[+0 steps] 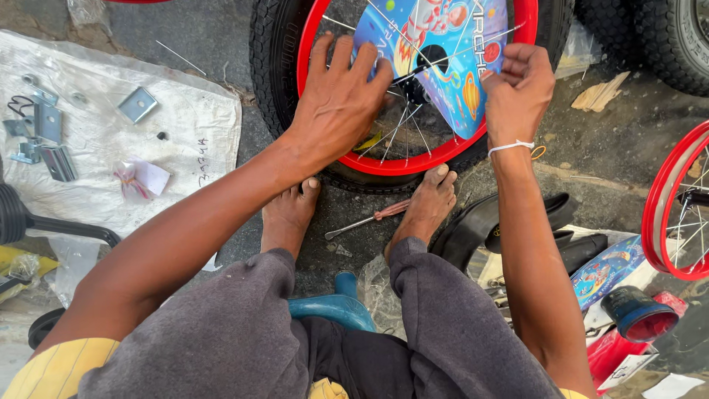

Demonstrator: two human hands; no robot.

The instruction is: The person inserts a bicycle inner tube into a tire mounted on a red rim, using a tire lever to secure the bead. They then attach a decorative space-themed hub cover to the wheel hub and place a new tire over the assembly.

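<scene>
— Head view: why is the left hand (pixel 341 103) spread flat on the red-rimmed wheel (pixel 413 159)?
— Steadying it on the floor, while the right hand (pixel 517 92) pinches the colourful spoke card (pixel 443 66).

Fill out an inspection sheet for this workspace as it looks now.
Surface: dark ground, with a white sheet on it.
Job's things: red-rimmed wheel with a colourful spoke cover.
Clutter: metal brackets on the sheet; screwdriver between the feet; black inner tube; dark cup.
Grippers: left hand spread over the spokes; right hand pinching the cover's edge.
Cables: nothing seen.
Surroundings: second red wheel at right; blue stool under the person.
</scene>
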